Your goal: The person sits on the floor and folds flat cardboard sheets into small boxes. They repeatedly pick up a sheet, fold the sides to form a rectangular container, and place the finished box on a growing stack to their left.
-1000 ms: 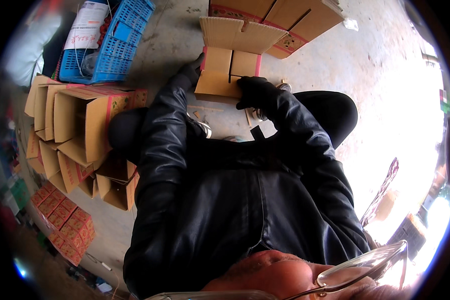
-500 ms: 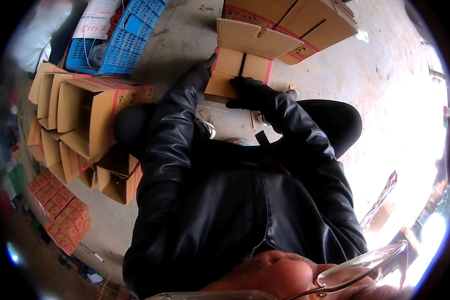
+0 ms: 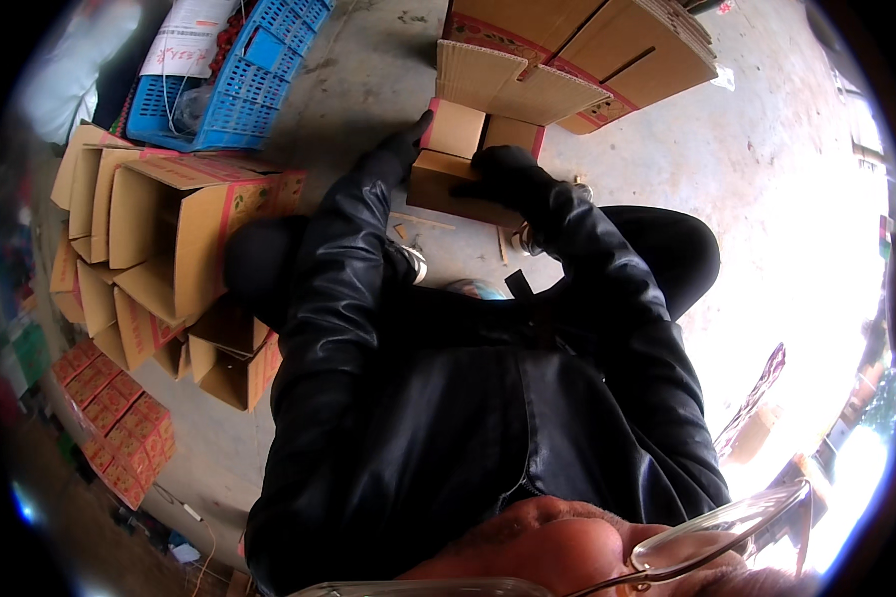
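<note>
An open cardboard box with pink edging stands on the floor in front of me, its far flap raised. My left hand, in a black glove, lies along the box's left side with its fingers stretched out. My right hand, gloved too, grips the near flap. Its thumb is on the near face and its fingers reach the upper edge, though the fingertips are partly hidden. A dark slit runs between the inner flaps.
Flattened cardboard boxes lean behind the box. On my left are several open cartons, a blue plastic crate and a stack of small red boxes. Cardboard scraps lie between my feet.
My right hand has shifted slightly right, and the near flap now hangs steeper, showing more of its face. My left hand stays along the box's left side.
</note>
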`<state>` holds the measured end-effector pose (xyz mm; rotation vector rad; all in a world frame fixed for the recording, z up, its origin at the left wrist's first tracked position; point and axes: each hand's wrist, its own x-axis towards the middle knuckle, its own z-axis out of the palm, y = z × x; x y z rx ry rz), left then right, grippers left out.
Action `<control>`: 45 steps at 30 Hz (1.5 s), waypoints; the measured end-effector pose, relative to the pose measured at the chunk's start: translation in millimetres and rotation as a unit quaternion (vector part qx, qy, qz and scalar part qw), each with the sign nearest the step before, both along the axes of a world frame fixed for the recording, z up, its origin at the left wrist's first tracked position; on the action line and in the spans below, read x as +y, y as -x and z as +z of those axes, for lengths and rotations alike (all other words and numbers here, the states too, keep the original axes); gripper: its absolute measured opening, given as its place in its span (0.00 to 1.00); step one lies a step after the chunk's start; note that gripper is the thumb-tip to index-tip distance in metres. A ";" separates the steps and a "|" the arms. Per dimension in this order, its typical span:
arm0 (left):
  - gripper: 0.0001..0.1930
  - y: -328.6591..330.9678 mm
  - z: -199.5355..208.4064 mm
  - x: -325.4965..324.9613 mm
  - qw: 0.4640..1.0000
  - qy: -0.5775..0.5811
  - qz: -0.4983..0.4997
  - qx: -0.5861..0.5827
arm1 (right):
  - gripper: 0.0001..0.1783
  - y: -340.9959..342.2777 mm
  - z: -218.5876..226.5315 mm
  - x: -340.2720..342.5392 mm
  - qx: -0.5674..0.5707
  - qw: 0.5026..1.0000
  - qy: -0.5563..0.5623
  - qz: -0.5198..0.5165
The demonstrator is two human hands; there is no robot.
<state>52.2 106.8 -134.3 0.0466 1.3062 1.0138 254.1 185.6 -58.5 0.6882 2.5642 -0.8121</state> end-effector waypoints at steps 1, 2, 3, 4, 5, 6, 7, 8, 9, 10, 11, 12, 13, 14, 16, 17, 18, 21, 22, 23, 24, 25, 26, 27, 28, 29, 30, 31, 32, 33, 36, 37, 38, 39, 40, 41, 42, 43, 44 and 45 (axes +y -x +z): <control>0.28 3.3 -3.1 -4.7 1.000 -0.007 -0.013 0.010 | 0.36 2.0 1.6 -3.6 -0.002 1.000 -0.007 -0.029; 0.27 9.6 -5.7 -8.5 0.999 -0.014 -0.026 0.021 | 0.34 3.0 2.7 -6.9 -0.004 0.998 -0.015 -0.058; 0.26 13.6 -7.2 -8.9 0.998 -0.025 -0.043 0.032 | 0.32 2.0 -6.1 -6.1 -0.008 0.997 -0.024 -0.077; 0.24 12.4 -2.3 -6.2 0.990 -0.029 -0.113 0.081 | 0.31 -0.5 -21.2 -1.9 -0.011 0.994 -0.035 -0.105; 0.23 10.9 2.6 -6.0 0.974 -0.033 -0.183 0.130 | 0.31 -4.5 -35.8 1.0 -0.015 0.990 -0.047 -0.132; 0.23 16.4 -0.9 -7.6 0.952 -0.058 -0.224 0.200 | 0.30 -1.0 -38.3 -0.6 -0.026 0.987 -0.056 -0.150; 0.24 20.0 -2.9 -11.2 0.923 -0.078 -0.263 0.272 | 0.29 1.5 -40.5 -3.5 -0.038 0.983 -0.066 -0.167; 0.26 20.8 -8.7 -14.1 0.881 -0.123 -0.284 0.357 | 0.28 5.0 -42.5 -4.1 -0.049 0.979 -0.076 -0.184; 0.28 15.5 -10.0 -16.8 0.832 -0.167 -0.305 0.432 | 0.27 4.4 -44.9 -4.1 -0.037 0.981 -0.073 -0.174; 0.32 12.3 -10.7 -19.6 0.845 -0.164 -0.292 0.417 | 0.26 4.8 -47.1 -2.7 -0.025 0.984 -0.070 -0.164; 0.36 8.4 -11.0 -24.3 0.857 -0.160 -0.279 0.403 | 0.26 4.9 -49.0 -2.8 -0.013 0.986 -0.067 -0.153; 0.41 4.4 -6.1 -18.4 0.866 -0.165 -0.262 0.392 | 0.26 5.8 -50.2 1.9 -0.014 0.987 -0.077 -0.142; 0.43 -4.3 -17.4 -21.9 0.853 -0.175 -0.223 0.439 | 0.25 6.4 -53.6 0.0 -0.017 0.988 -0.084 -0.131; 0.45 -14.4 -41.2 -31.0 0.835 -0.181 -0.183 0.486 | 0.25 8.9 -54.1 -0.6 -0.017 0.989 -0.089 -0.118; 0.48 -28.6 -48.6 -36.4 0.810 -0.153 -0.190 0.533 | 0.23 8.3 -54.2 -0.3 -0.046 0.987 -0.098 -0.119; 0.49 -34.1 -37.1 -36.0 0.801 -0.121 -0.235 0.537 | 0.23 8.1 -52.4 2.8 -0.060 0.985 -0.107 -0.124; 0.50 -36.2 -25.9 -29.6 0.788 -0.089 -0.281 0.540 | 0.19 5.7 -49.4 7.5 0.054 0.978 -0.159 -0.126; 0.50 -28.6 -12.3 -41.3 0.800 -0.116 -0.263 0.527 | 0.16 14.4 41.6 -9.9 0.330 0.904 -0.257 -0.086; 0.50 -27.3 -13.4 -42.1 0.796 -0.105 -0.257 0.537 | 0.18 19.8 102.0 -9.5 0.382 0.876 -0.284 -0.072; 0.49 -27.4 -15.2 -42.4 0.792 -0.098 -0.257 0.545 | 0.22 19.3 139.9 -2.0 0.405 0.846 -0.338 -0.073; 0.48 -23.2 -26.1 -43.0 0.786 -0.092 -0.250 0.557 | 0.26 17.9 167.1 6.1 0.429 0.812 -0.390 -0.072; 0.47 -19.4 -37.5 -42.3 0.781 -0.086 -0.246 0.568 | 0.29 17.5 180.3 21.7 0.396 0.818 -0.411 -0.073; 0.47 -19.8 -28.9 -39.8 0.783 -0.079 -0.261 0.559 | 0.32 14.4 181.5 41.5 0.360 0.823 -0.433 -0.075; 0.47 -19.6 -9.3 -35.4 0.785 -0.073 -0.277 0.550 | 0.35 3.8 170.7 58.8 0.295 0.875 -0.378 -0.069; 0.47 -19.9 4.2 -30.7 0.785 -0.070 -0.293 0.541 | 0.31 -11.5 154.4 71.9 0.202 0.930 -0.294 -0.084; 0.46 -19.8 5.3 -28.6 0.778 -0.080 -0.295 0.549 | 0.29 -18.4 136.2 89.1 0.130 0.960 -0.228 -0.093; 0.46 -18.8 1.9 -27.5 0.772 -0.088 -0.294 0.557 | 0.27 -20.7 120.6 102.2 0.056 0.981 -0.159 -0.098; 0.45 -17.5 -2.0 -27.2 0.766 -0.094 -0.291 0.565 | 0.26 -21.0 112.9 105.9 0.068 0.980 -0.172 -0.079; 0.44 -13.6 -5.6 -24.6 0.800 -0.093 -0.274 0.526 | 0.25 -21.8 105.4 109.2 0.081 0.978 -0.185 -0.059; 0.43 -11.1 -13.0 -28.6 0.833 -0.086 -0.259 0.481 | 0.23 -24.0 96.8 103.9 0.089 0.977 -0.191 -0.038; 0.39 -14.0 -36.9 -45.9 0.852 0.011 -0.221 0.475 | 0.24 -13.4 94.3 54.5 0.103 0.963 -0.237 -0.071; 0.36 -20.5 -34.4 -42.0 0.851 0.001 -0.221 0.477 | 0.24 -22.9 66.2 44.5 0.120 0.939 -0.318 -0.042; 0.34 -27.7 -31.3 -36.5 0.849 -0.010 -0.224 0.478 | 0.23 -36.0 29.1 32.6 0.135 0.907 -0.398 -0.016; 0.32 -40.6 -14.9 -28.6 0.853 -0.074 -0.233 0.461 | 0.25 -51.3 3.0 22.0 0.173 0.877 -0.447 -0.031; 0.30 -47.0 -0.5 -28.5 0.868 -0.091 -0.221 0.436 | 0.26 -56.4 -11.3 11.1 0.223 0.843 -0.488 -0.034; 0.29 -52.5 14.1 -25.6 0.880 -0.111 -0.213 0.410 | 0.34 -69.0 -20.5 9.9 0.189 0.861 -0.472 -0.009; 0.27 -50.7 25.5 -36.8 0.906 -0.078 -0.182 0.375 | 0.38 -59.2 -11.7 4.6 0.171 0.897 -0.409 0.000; 0.27 -48.7 27.9 -43.4 0.920 -0.058 -0.171 0.348 | 0.42 -50.2 14.9 1.5 0.142 0.926 -0.351 -0.001; 0.26 -48.7 30.0 -46.8 0.933 -0.042 -0.163 0.318 | 0.46 -43.7 39.0 4.3 0.109 0.949 -0.296 -0.006; 0.25 -45.4 26.8 -49.7 0.940 -0.028 -0.165 0.299 | 0.55 -37.3 51.2 15.6 0.099 0.948 -0.301 0.006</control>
